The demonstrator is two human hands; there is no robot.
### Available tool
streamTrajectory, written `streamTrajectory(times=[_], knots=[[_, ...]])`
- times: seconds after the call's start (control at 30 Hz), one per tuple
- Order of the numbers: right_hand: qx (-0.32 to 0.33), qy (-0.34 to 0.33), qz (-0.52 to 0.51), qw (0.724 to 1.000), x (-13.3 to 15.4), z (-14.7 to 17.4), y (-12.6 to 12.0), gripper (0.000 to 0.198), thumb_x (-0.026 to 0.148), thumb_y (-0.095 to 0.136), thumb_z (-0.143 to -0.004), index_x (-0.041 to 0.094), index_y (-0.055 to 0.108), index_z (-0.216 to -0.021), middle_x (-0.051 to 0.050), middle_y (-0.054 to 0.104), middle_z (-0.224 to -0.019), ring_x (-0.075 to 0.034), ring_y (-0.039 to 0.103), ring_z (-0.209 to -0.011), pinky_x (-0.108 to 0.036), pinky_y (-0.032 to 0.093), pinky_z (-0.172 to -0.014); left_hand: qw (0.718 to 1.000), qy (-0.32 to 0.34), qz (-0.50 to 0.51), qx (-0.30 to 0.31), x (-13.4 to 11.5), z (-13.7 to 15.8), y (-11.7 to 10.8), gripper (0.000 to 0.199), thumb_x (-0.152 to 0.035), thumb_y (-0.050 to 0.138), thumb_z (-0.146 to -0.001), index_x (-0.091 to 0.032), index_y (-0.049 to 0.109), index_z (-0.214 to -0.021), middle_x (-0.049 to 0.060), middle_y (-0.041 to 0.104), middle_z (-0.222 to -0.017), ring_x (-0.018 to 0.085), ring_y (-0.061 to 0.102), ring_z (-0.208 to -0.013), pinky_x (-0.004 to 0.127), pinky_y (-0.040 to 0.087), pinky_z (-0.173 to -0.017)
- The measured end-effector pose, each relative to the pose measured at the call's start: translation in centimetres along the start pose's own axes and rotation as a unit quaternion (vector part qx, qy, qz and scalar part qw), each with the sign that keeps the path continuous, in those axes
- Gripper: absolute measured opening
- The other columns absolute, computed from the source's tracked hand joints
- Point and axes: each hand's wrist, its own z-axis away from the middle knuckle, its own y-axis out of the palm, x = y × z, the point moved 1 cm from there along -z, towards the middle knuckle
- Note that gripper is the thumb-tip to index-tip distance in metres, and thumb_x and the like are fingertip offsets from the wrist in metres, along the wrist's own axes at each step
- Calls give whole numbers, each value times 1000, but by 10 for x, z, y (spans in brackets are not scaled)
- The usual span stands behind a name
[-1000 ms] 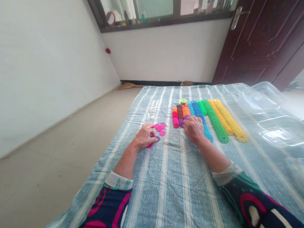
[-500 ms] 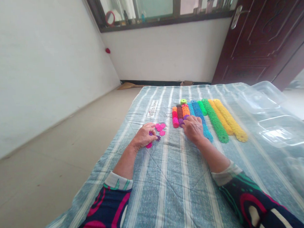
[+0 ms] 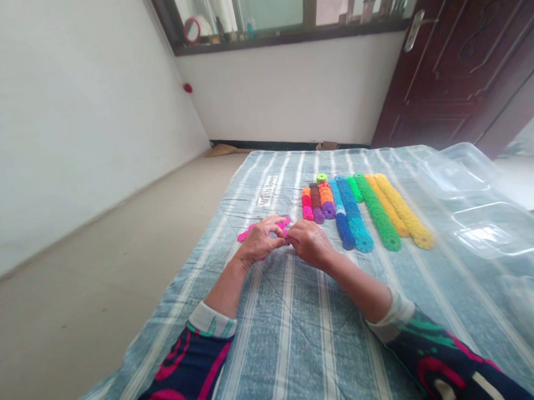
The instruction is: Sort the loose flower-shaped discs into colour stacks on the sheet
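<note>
My left hand (image 3: pixel 260 242) is closed in a pinch over the pink flower-edged discs (image 3: pixel 244 234) lying on the cloth. A small purple disc (image 3: pixel 288 242) partly shows at its fingertips. My right hand (image 3: pixel 312 244) meets it there, thumb and fingers pressed together; what they grip is mostly hidden. Just beyond the right hand lie short rows of stacked discs: a pink-and-red row (image 3: pixel 307 204), a brown-and-purple row (image 3: pixel 316 203), and an orange row ending in purple (image 3: pixel 327 201).
Longer disc rows lie to the right: blue (image 3: pixel 354 214), green (image 3: pixel 378 213) and yellow (image 3: pixel 405 211). Clear plastic tubs (image 3: pixel 498 230) stand at the right edge. A striped cloth (image 3: pixel 272 340) covers the surface, with a "with love" label (image 3: pixel 268 190) at its far left.
My right hand has moved left from the purple end of the short rows to my left hand's fingertips. The left hand has shifted slightly right. A dark blue row end is now uncovered.
</note>
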Motion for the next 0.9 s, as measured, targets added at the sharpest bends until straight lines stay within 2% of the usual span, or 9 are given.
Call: streamTrajectory(times=[0.1, 0.2, 0.33, 0.47, 0.67, 0.9], knots=[[-4, 2, -6, 1000, -6, -1, -1, 22, 19, 52, -95, 22, 70, -82, -4, 68, -86, -17, 57, -83, -28, 35, -75, 1000, 9, -19, 9, -1, 0, 1, 14, -31, 75, -71, -20, 69, -65, 8, 67, -127, 27, 50, -132, 46, 30, -117], [-22, 17, -12, 1000, -25, -4, -7, 24, 14, 51, -93, 19, 70, -80, -6, 68, -89, -18, 57, -86, -27, 36, -76, 998, 8, -57, -17, 2, 0, -1, 10, -27, 72, -73, -20, 68, -66, 8, 68, -125, 26, 52, -129, 44, 33, -116], [-82, 97, 14, 992, -59, -1, -18, 29, 13, 49, -92, 18, 71, -75, -6, 67, -89, -19, 56, -88, -28, 36, -77, 989, -23, -124, -75, 15, -1, -10, 5, -23, 67, -70, -20, 68, -66, 6, 70, -117, 25, 58, -120, 43, 39, -111], [-91, 161, 43, 982, -80, 5, -21, 30, 14, 49, -91, 20, 71, -72, -6, 66, -89, -19, 54, -90, -29, 34, -76, 979, -66, -163, -104, 29, -1, -21, 4, -22, 65, -66, -21, 69, -67, 5, 71, -113, 26, 59, -117, 42, 42, -109], [-49, 163, 71, 983, -78, 6, -17, 28, 17, 52, -91, 20, 69, -69, -5, 64, -91, -20, 52, -93, -30, 31, -76, 974, -89, -176, -116, 38, 0, -30, 5, -22, 65, -65, -20, 70, -66, 6, 71, -114, 27, 61, -115, 42, 43, -107], [-57, 164, 117, 978, -75, 9, -11, 21, 21, 56, -91, 21, 73, -79, -8, 63, -96, -23, 49, -99, -34, 30, -80, 973, -95, -177, -116, 43, 1, -31, 5, -23, 67, -62, -21, 70, -66, 3, 73, -108, 25, 63, -113, 40, 46, -105]])
